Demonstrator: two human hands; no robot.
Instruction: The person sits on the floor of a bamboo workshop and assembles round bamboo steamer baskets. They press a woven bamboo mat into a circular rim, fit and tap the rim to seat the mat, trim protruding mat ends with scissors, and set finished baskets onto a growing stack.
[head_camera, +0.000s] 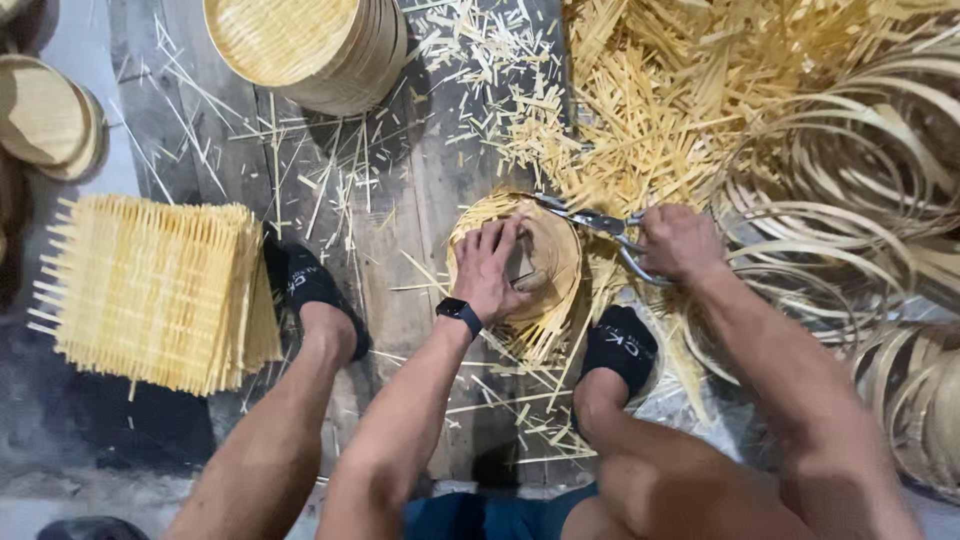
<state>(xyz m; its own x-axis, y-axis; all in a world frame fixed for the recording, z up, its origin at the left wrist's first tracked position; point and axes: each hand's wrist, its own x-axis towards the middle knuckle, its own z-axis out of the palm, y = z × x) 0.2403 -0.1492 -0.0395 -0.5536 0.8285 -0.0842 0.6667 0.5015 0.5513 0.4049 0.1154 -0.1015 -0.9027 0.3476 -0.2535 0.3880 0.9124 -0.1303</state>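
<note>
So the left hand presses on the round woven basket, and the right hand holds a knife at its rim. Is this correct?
Not quite. In the head view the right hand holds scissors, not a knife, at the rim. The left hand does press on the round woven basket.

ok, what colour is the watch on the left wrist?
Black, on the left hand's wrist: watch, head view.

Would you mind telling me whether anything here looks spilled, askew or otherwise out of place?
Yes: bamboo offcuts lie scattered over the floor around both feet. The stack of mats and the stack of trays sit tidy. The left hand presses the round basket; the right hand holds scissors at its rim.
</note>
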